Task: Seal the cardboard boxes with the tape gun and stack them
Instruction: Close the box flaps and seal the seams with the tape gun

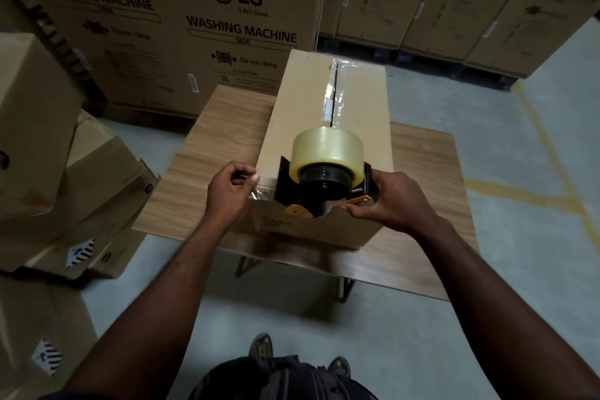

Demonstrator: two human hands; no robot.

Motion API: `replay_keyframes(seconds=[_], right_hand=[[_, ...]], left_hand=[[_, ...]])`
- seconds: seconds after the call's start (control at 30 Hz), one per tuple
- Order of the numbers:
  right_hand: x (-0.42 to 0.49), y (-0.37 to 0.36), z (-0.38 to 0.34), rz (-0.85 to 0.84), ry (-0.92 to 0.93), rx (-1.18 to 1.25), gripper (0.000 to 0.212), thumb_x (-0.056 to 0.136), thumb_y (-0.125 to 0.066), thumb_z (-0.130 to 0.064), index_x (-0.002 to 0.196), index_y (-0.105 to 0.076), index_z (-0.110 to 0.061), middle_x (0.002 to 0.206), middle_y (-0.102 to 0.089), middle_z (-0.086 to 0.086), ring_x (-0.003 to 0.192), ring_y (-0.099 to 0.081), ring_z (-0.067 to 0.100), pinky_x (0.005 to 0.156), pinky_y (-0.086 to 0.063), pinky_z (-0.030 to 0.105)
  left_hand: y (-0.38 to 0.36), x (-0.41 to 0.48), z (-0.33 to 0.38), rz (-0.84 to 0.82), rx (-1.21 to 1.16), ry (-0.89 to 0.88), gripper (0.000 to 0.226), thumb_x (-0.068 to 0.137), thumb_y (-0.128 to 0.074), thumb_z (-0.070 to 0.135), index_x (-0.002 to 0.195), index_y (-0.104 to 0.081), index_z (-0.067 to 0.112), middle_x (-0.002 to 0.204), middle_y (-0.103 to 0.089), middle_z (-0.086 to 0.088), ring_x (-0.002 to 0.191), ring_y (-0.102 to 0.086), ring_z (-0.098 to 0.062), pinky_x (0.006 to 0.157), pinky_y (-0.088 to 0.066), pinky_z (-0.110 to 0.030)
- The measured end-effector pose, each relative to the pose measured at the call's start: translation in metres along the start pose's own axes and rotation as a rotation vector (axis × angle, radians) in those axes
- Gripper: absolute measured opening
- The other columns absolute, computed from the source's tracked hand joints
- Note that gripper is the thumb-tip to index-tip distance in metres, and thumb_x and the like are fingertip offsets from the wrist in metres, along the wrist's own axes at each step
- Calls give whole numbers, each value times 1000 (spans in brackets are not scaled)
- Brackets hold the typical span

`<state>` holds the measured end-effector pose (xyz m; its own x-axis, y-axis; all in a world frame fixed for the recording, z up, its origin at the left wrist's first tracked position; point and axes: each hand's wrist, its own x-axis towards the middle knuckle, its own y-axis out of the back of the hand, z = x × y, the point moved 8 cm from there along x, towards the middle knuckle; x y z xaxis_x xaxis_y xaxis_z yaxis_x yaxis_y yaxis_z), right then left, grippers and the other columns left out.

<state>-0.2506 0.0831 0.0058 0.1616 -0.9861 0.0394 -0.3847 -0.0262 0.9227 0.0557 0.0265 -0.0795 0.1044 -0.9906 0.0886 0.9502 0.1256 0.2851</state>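
Observation:
A long cardboard box (302, 114) lies on a small wooden table (207, 127). Clear tape (334, 91) runs along its top seam from the far end toward me. A black and orange tape gun (324, 185) with a large clear roll sits at the box's near edge. My right hand (386, 201) grips the gun's right side at the orange part. My left hand (232, 188) is at the box's near left corner, its fingers curled and pinching a loose bit of clear tape.
Large LG washing machine cartons (201, 26) stand behind the table and along the back right. A pile of smaller cardboard boxes (65, 172) is at my left. Yellow lines mark the grey floor (519, 172) on the right. My shoes show below.

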Motion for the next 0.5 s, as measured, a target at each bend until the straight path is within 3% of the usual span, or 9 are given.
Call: replay_keyframes(seconds=[0.1, 0.2, 0.3, 0.4, 0.5], right_hand=[[-15, 7, 32, 6, -36, 69, 54, 64, -63, -75, 101, -67, -36, 73, -66, -19, 68, -63, 6, 57, -44, 25], [-23, 5, 52, 21, -54, 129, 52, 64, -66, -73, 101, -66, -38, 78, -70, -19, 75, -68, 8, 63, -53, 32], [-24, 4, 52, 58, -34, 138, 56, 62, -63, -75, 103, -67, -37, 78, -69, -20, 76, -66, 7, 61, -44, 26], [-23, 3, 52, 56, -23, 128, 58, 61, -60, -76, 104, -67, -37, 82, -73, -16, 77, -65, 9, 60, -40, 25], [-23, 2, 54, 55, -25, 159, 56, 62, -60, -76, 103, -66, -38, 75, -65, -23, 74, -62, 5, 60, -39, 23]], left_hand=[[0, -4, 2, 29, 6, 16, 15, 90, -72, 7, 92, -66, 20, 91, -69, 10, 80, -62, 5, 82, -53, -28], [1, -9, 11, 77, 91, 0, 14, 89, -71, 6, 93, -68, 19, 93, -69, 6, 84, -63, -5, 86, -55, -37], [-12, -24, 48, 78, 369, -303, 17, 89, -68, 3, 96, -70, 18, 99, -67, 3, 93, -61, -14, 85, -52, -37], [-52, -46, 69, -132, 469, -475, 28, 90, -64, 12, 117, -70, 13, 117, -68, -4, 112, -60, -22, 99, -46, -36], [-85, -65, 51, -369, 549, -444, 71, 78, -69, 9, 146, -49, 7, 150, -49, -9, 143, -40, -25, 121, -21, -44]])
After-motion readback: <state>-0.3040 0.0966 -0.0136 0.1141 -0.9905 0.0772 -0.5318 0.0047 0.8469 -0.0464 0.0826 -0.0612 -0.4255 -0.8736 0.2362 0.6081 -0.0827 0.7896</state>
